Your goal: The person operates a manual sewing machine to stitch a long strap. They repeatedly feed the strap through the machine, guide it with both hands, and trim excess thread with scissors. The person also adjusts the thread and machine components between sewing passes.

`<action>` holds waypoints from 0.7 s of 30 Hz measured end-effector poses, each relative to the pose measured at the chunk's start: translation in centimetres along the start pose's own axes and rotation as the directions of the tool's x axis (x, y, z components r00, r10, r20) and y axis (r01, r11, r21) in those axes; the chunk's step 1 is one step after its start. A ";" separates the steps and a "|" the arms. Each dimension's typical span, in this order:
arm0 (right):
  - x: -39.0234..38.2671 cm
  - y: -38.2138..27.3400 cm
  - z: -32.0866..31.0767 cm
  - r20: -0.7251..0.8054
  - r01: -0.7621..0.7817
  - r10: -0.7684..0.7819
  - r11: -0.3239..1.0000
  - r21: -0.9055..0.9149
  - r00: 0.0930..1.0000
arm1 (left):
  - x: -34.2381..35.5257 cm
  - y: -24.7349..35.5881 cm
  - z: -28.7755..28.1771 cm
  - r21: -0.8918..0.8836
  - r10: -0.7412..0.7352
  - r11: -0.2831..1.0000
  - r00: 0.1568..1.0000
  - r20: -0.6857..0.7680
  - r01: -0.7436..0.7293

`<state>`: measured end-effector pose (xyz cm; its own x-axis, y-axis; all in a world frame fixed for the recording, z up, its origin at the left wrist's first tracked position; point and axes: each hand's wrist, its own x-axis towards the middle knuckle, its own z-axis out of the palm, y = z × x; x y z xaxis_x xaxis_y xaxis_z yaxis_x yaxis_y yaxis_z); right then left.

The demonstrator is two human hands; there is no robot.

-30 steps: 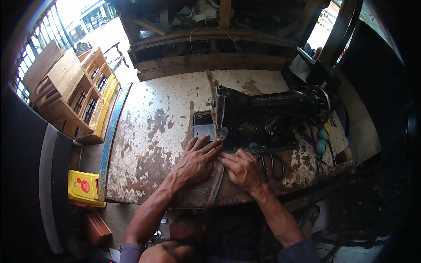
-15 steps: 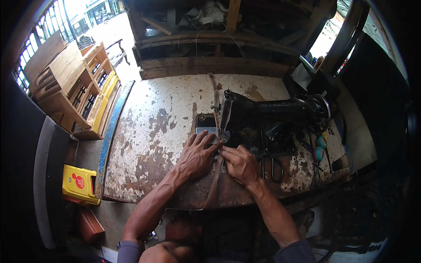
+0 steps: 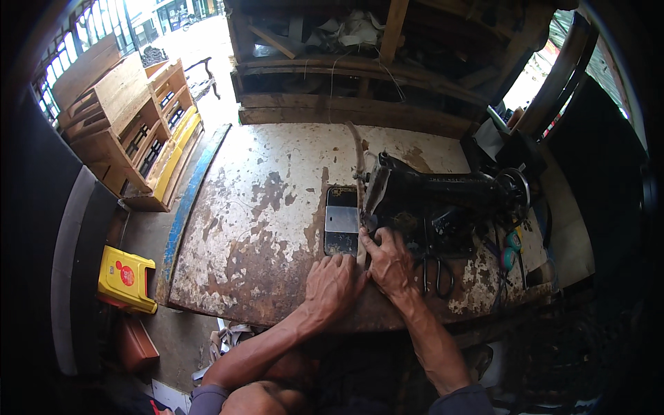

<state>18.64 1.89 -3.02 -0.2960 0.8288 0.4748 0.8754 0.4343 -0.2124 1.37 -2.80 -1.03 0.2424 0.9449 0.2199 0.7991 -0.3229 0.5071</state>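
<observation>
Brown, flat strip (image 3: 359,158) lay at the black metal sewing machine (image 3: 443,182); we judged feeding underway, alignment required next. Left hand (image 3: 333,284) and right hand (image 3: 391,267) grips we could not confirm.

The counter (image 3: 238,232) has a flaking pale surface with brown patches and a blue strip (image 3: 189,207) along its left edge. Beyond it stands a dark wooden shelf (image 3: 346,114); at left, a lighter wooden cabinet (image 3: 123,90). A yellow stool (image 3: 124,275) sits on grey floor (image 3: 171,339). Daylight glares at upper left and right.
</observation>
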 end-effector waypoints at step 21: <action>-7.8 -8.0 -5.1 0.690 -0.572 0.262 -0.404 0.713 0.675 | -6.3 0.6 -9.4 -0.465 0.169 0.842 0.686 0.708 0.273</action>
<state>15.89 -9.82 -0.69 -0.2340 0.9165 -0.3245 -0.4570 -0.3983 -0.7953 -4.90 -9.41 5.74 0.6908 0.6307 -0.3537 0.4834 -0.0390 0.8745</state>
